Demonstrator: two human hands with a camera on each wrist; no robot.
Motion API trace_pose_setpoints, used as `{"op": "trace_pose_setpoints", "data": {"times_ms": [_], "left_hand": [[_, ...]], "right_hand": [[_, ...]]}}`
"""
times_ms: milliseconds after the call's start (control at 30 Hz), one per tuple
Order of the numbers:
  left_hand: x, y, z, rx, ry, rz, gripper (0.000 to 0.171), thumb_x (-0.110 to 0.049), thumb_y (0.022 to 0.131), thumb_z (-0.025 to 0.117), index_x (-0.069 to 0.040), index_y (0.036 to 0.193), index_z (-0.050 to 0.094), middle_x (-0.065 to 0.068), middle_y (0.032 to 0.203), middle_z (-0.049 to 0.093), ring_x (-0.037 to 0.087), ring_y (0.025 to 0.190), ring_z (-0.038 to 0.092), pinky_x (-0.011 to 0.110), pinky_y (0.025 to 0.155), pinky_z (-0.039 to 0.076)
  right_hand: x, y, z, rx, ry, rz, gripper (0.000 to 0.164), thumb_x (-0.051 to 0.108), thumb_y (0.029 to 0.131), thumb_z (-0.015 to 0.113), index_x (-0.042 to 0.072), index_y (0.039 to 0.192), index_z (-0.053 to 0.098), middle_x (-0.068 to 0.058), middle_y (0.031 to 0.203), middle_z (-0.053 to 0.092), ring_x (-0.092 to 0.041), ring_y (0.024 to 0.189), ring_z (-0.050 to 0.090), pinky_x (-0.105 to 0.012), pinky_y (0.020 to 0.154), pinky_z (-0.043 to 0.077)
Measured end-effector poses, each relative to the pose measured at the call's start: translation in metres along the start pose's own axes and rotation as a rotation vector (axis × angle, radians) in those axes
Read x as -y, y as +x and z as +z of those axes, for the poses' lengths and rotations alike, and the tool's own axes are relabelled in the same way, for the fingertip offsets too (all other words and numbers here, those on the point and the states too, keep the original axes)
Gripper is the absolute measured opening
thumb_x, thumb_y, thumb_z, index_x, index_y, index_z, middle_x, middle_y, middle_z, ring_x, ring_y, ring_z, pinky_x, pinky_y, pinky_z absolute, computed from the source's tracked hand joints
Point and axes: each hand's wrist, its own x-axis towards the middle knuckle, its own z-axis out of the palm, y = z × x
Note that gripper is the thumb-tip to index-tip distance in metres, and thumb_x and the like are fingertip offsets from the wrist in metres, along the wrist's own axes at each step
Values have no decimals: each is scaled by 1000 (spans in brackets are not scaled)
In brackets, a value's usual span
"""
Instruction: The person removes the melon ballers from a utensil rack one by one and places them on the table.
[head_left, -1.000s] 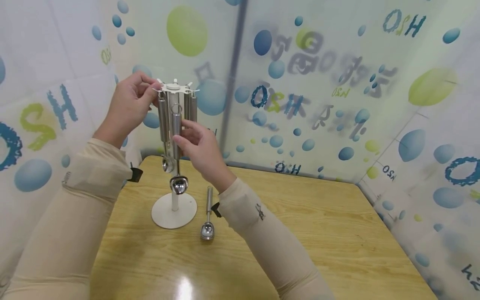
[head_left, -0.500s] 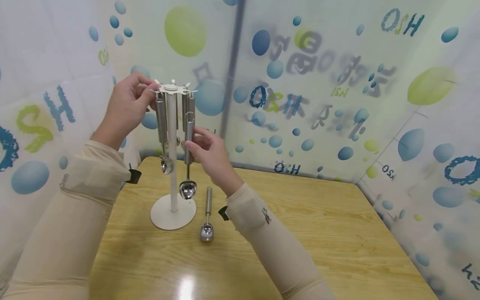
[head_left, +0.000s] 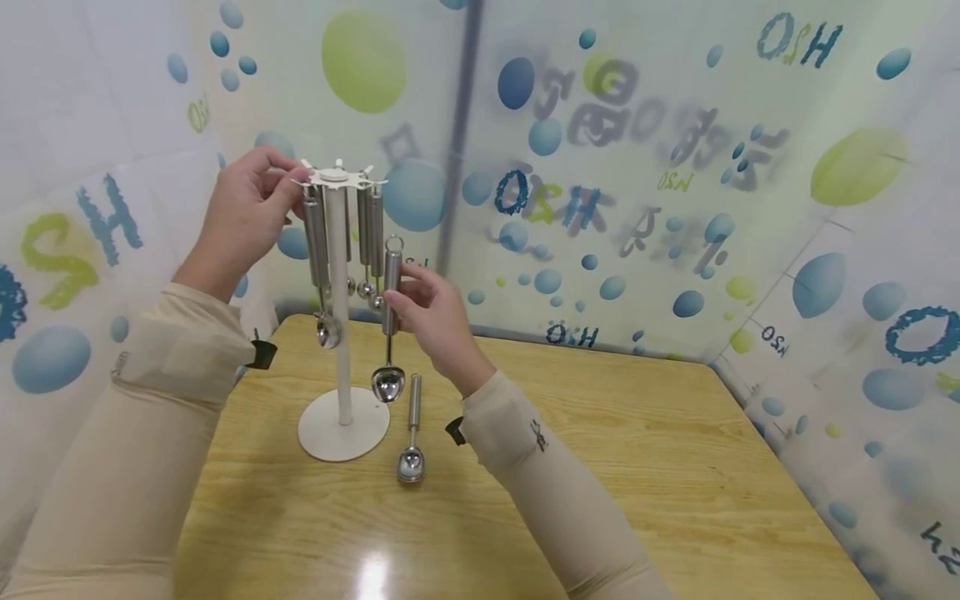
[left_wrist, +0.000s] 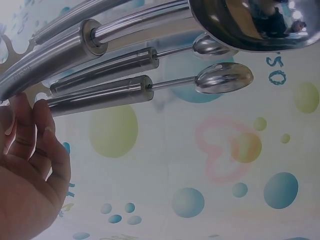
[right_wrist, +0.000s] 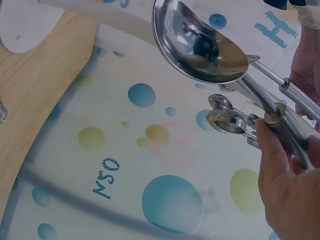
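Note:
My right hand (head_left: 435, 321) pinches the handle of a steel scoop (head_left: 388, 383) between thumb and fingers. The scoop hangs bowl-down, its ring at the top, just right of a white utensil stand (head_left: 342, 367). In the right wrist view its deep shiny bowl (right_wrist: 175, 40) fills the upper middle. At the stand's top, my left hand (head_left: 243, 208) pinches the outer end of one hook arm. Several steel utensils (head_left: 317, 242) dangle from the hooks. Seen from the left wrist, two with small oval bowls (left_wrist: 224, 78) lie beyond the fingers.
Another steel scoop (head_left: 411, 467) lies on the wooden table (head_left: 600, 483), right of the stand's round base (head_left: 318, 437). Patterned curtains (head_left: 622, 200) with blue and green dots enclose the table's back and sides.
My right hand has carried the scoop rightward and slightly down, from in front of the stand to its right side. The left hand keeps its pinch at the stand's top.

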Motion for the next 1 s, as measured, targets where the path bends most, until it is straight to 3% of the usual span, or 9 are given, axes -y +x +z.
{"op": "trace_pose_setpoints", "data": {"times_ms": [600, 867, 1000], "left_hand": [[1, -1, 1, -14, -7, 22, 13, -31, 104, 58, -19, 106, 62, -10, 85, 67, 10, 78, 60, 21, 68, 47], [2, 1, 2, -28, -5, 34, 4, -27, 104, 58, -26, 100, 60, -14, 80, 67, 8, 75, 60, 19, 67, 46], [2, 2, 2, -22, -12, 32, 5, -27, 104, 58, -24, 102, 61, -13, 81, 67, 9, 75, 61, 19, 67, 47]], "right_hand": [[-21, -5, -14, -24, 4, 19, 37, 7, 100, 64, 13, 136, 62, -14, 111, 68, -24, 98, 68, -45, 83, 59], [-28, -6, -20, -45, -11, 67, 38, 9, 100, 65, 12, 138, 60, -10, 111, 68, -22, 99, 68, -39, 82, 60], [-31, -7, -22, -50, -27, 94, 39, 9, 100, 65, 11, 138, 59, -12, 113, 68, -21, 99, 67, -39, 82, 60]]}}
